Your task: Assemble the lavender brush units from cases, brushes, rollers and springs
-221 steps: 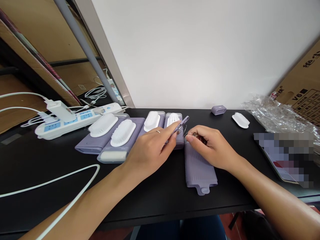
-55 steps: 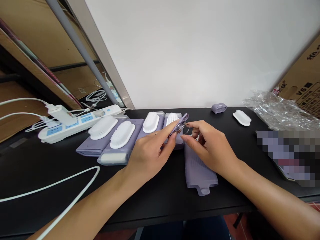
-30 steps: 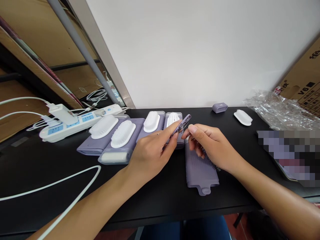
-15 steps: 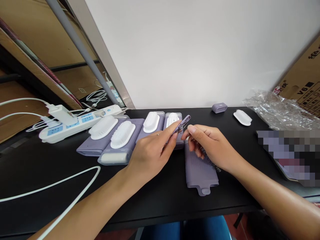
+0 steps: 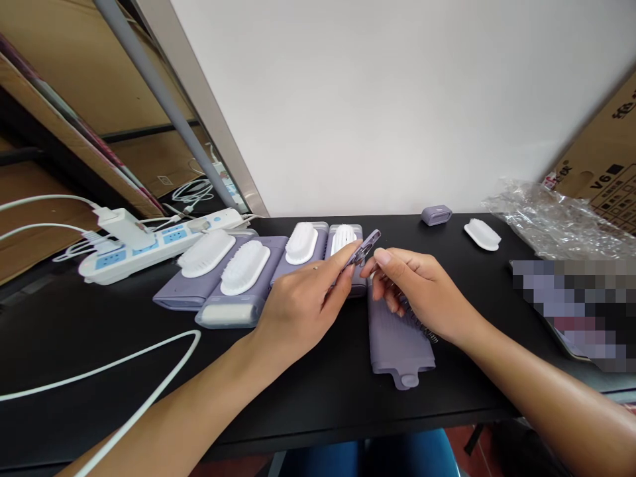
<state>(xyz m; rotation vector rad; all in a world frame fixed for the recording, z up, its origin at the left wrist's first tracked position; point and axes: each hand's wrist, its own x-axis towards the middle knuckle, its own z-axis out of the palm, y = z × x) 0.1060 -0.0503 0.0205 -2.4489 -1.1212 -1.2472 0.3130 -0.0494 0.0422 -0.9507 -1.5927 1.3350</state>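
Between the thumb and fingers of my left hand is a small purple plastic piece, tilted up, with a dark ring-like part on its side. My right hand is closed just right of it, thumb and forefinger pinched close to the piece; anything tiny at those fingertips is too small to make out. A thin coil spring sticks out below its curled fingers. Under that hand lies a flat purple sleeve with a tab at its near end. White-bristled brush heads rest on purple cases to the left.
A white power strip with plugs and cables stands at the left. A white cable loops across the black table. Far right are a small purple cap, another brush head, clear plastic wrap and a carton.
The purple piece has turned slightly in my left fingers. Otherwise both hands keep almost the same place, and the things on the table have not moved.
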